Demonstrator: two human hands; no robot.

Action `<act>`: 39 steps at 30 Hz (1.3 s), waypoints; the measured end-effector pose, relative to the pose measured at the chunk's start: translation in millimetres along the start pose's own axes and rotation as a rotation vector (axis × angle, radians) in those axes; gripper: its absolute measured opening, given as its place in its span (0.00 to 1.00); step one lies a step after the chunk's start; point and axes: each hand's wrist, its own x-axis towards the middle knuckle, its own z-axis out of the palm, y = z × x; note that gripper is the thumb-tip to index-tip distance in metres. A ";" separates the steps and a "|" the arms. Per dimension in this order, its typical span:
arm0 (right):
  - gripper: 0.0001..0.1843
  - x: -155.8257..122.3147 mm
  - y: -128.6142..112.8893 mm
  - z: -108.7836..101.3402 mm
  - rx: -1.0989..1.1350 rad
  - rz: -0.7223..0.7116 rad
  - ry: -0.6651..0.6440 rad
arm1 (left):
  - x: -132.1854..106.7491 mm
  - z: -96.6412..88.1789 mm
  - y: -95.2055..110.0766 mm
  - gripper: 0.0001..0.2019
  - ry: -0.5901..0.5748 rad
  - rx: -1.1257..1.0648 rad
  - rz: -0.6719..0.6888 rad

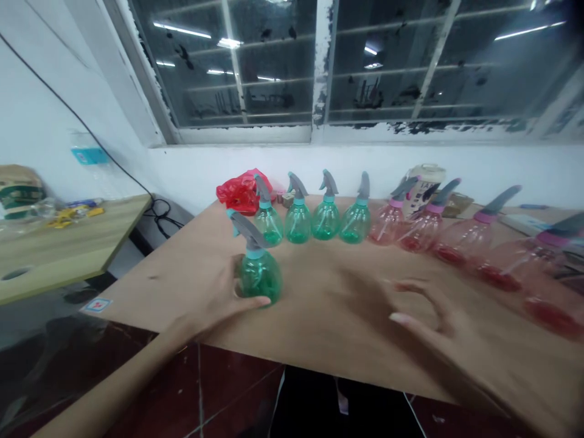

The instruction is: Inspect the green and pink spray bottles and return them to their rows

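My left hand is wrapped around the round body of a green spray bottle, which has a grey trigger head and stands upright on the brown table. Over the right part of the table my right hand is held with fingers curved apart and nothing between them. Behind the held bottle stand several more green spray bottles in a row. To their right the row goes on with several pink spray bottles, blurred toward the right edge.
A red plastic bag lies at the table's back left, and a printed white container stands behind the pink bottles. Across a gap on the left is another table with yellow items. A black cable hangs between the tables.
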 end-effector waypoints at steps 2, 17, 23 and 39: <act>0.32 17.1 -19.5 13.5 0.098 -0.048 -0.188 | -0.3 20.9 22.8 0.42 -0.113 0.007 0.013; 0.13 100.9 -18.0 20.3 1.152 0.181 -0.082 | 40.2 132.1 107.3 0.29 -0.517 -0.004 0.254; 0.10 110.3 14.3 29.7 1.329 0.358 -0.182 | 72.9 136.4 72.4 0.14 -0.352 0.046 0.405; 0.16 97.7 33.9 47.0 1.547 0.533 -0.381 | 104.7 142.9 32.8 0.12 -0.135 0.387 0.416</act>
